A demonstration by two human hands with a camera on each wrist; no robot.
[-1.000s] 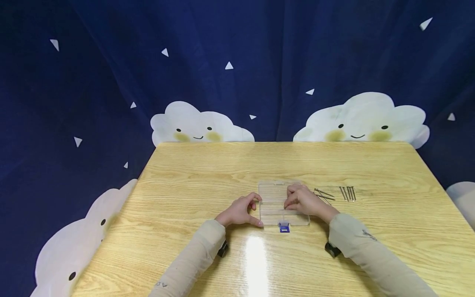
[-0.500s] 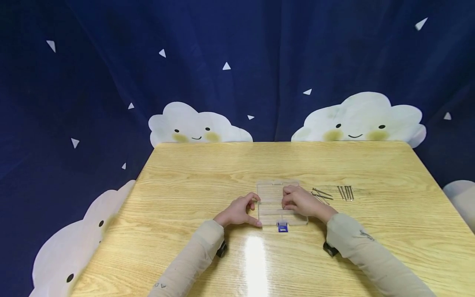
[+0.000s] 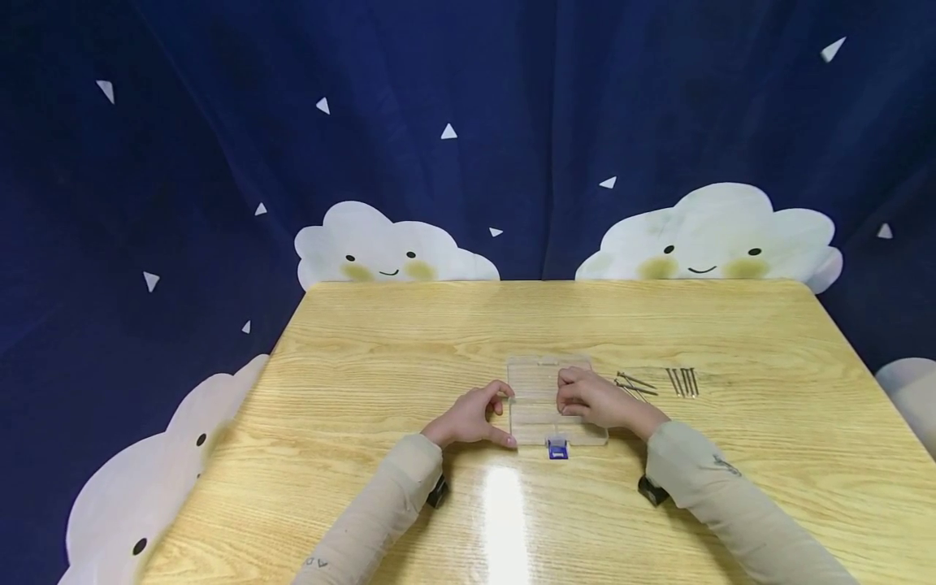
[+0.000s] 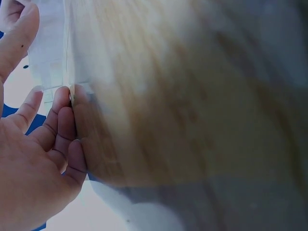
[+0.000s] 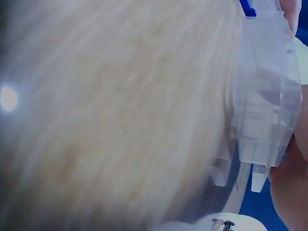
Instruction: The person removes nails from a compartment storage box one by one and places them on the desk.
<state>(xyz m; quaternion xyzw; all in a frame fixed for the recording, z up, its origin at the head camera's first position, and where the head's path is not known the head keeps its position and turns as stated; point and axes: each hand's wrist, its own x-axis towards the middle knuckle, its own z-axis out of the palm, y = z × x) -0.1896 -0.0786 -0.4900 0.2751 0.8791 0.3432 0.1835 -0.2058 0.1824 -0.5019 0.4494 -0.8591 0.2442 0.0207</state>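
Note:
A clear plastic box (image 3: pixel 532 422) lies open on the table, its lid (image 3: pixel 531 375) folded back behind it and a blue latch (image 3: pixel 558 449) at the front. My left hand (image 3: pixel 471 416) holds its left side, thumb at the front corner and index finger near the hinge. In the left wrist view the other fingers (image 4: pixel 67 120) are bent beside the box. My right hand (image 3: pixel 594 398) reaches over the box's right part with curled fingers, fingertips inside. Anything between them is hidden. In the right wrist view the box wall (image 5: pixel 264 91) stands in front of the fingers.
Several loose nails or screws (image 3: pixel 634 384) lie crossed just right of the right hand. Farther right, several more (image 3: pixel 682 382) lie side by side. The wooden table (image 3: pixel 395 325) ends at a dark blue curtain (image 3: pixel 409 65) with white clouds.
The head view shifts slightly. My right fingers have moved a little at the same spot over the box; the left hand keeps its place.

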